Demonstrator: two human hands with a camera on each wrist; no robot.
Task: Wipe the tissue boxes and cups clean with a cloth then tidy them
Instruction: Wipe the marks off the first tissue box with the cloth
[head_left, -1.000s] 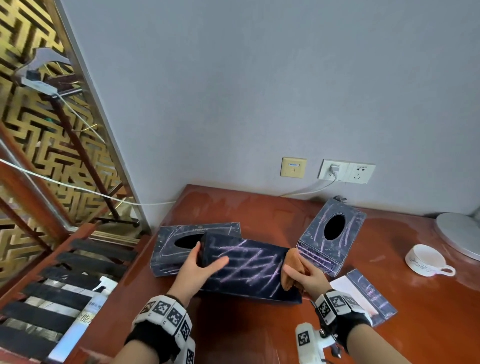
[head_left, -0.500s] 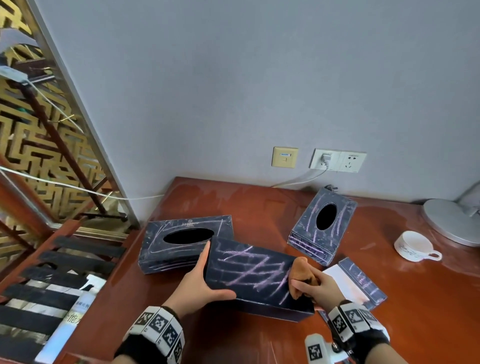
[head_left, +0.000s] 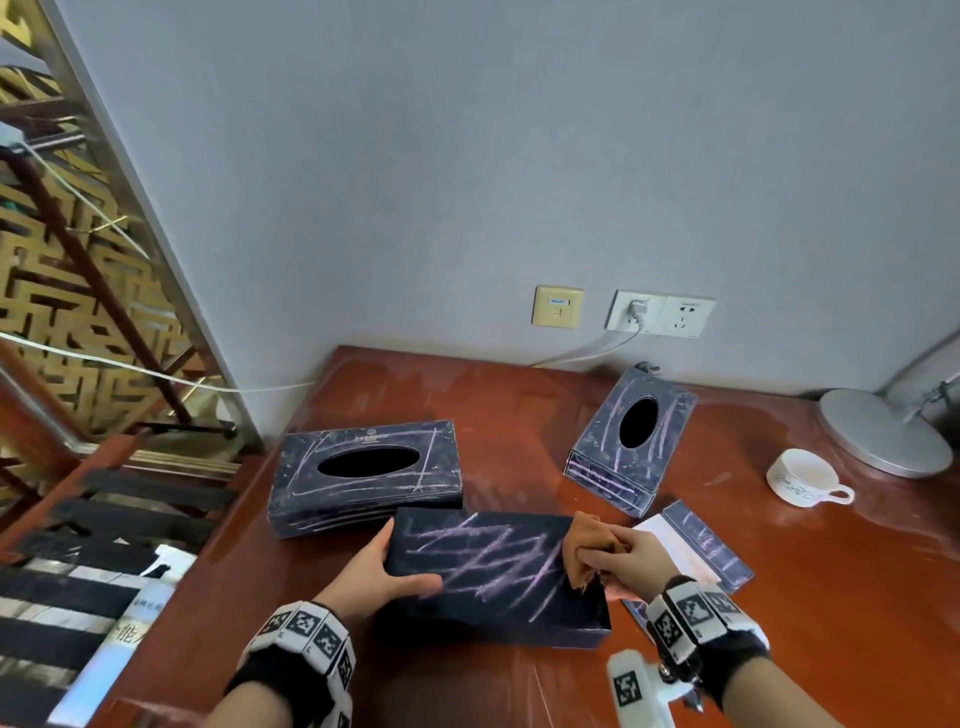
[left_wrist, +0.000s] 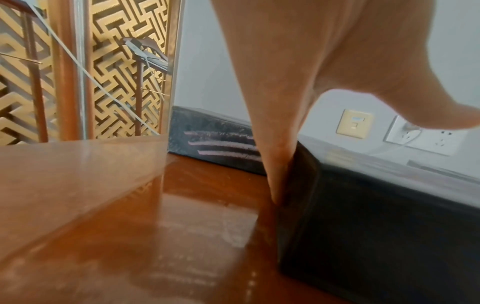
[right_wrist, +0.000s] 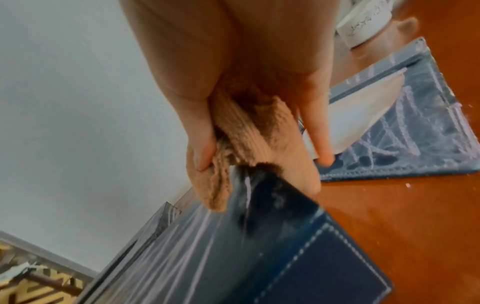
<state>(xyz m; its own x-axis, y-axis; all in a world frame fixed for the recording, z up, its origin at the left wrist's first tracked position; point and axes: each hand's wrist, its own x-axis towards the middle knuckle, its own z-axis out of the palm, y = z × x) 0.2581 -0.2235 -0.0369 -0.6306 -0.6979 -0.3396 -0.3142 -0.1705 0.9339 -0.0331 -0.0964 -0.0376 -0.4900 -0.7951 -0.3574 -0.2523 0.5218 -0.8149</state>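
Observation:
A dark tissue box (head_left: 493, 571) scribbled with pink chalk lies nearest me on the red-brown table (head_left: 831, 597). My left hand (head_left: 400, 566) grips its left end, thumb on top and fingers (left_wrist: 272, 123) flat against the end wall. At the box's right end my right hand (head_left: 613, 558) holds a bunched orange cloth (head_left: 589, 540), which presses on the corner (right_wrist: 246, 144). A second chalked box (head_left: 363, 478) lies behind on the left. A third one (head_left: 631, 436) stands tilted at the back. A white cup (head_left: 802, 475) sits to the right.
A flat chalked panel with a white sheet (head_left: 701, 545) lies just right of my right hand. A grey lamp base (head_left: 883, 431) stands at the far right, below wall sockets (head_left: 660, 314) with a cable. Beyond the table's left edge are dark slats and a white labelled bottle (head_left: 130, 613).
The near box has come toward me, away from the back-left box, and its chalked face now lies flatter. Both hands kept their hold; the cloth stays at the right end.

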